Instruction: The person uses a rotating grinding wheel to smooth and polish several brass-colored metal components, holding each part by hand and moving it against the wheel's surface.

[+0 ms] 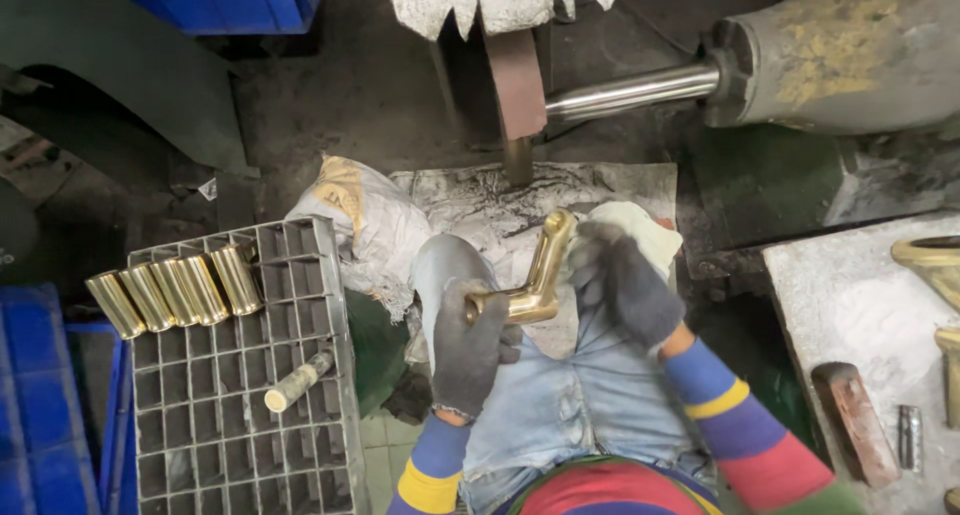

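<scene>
A seated person in grimy grey gloves holds a bent brass fitting (532,280) over the lap, just below the buffing wheel (517,83). The left hand (470,345) is closed around the fitting's short lower end; the right hand (618,280) curls its fingers about the upper arm, near the flared tip that points up toward the wheel.

The fitting looks like solid or thick-walled metal: rigid, probably weighty for its bulk, and polished bright enough to be slick, so a firm two-handed grip at the two ends, with the elbow left free, seems the surest way to hold it. Dropping it would likely dent or scratch the finish rather than break it.

Left of the fitting sits a grey crate (240,415) with a gridded top. Five shiny brass tubes (175,293) lie side by side across its upper left corner, touching one another, and a single dull tube (298,380) lies apart, lower down on the grid. Blue crates (40,415) stand further left and above; their contents cannot be seen.

A crumpled sack (365,220) and soiled cloth (520,210) lie between the crate and the wheel. Right of the fitting, a dusty bench (850,305) carries a brown block (855,420), a small metal piece (909,437) and more brass parts (935,260) at its edge. The wheel's steel shaft (630,92) runs right into the motor housing (850,50).
</scene>
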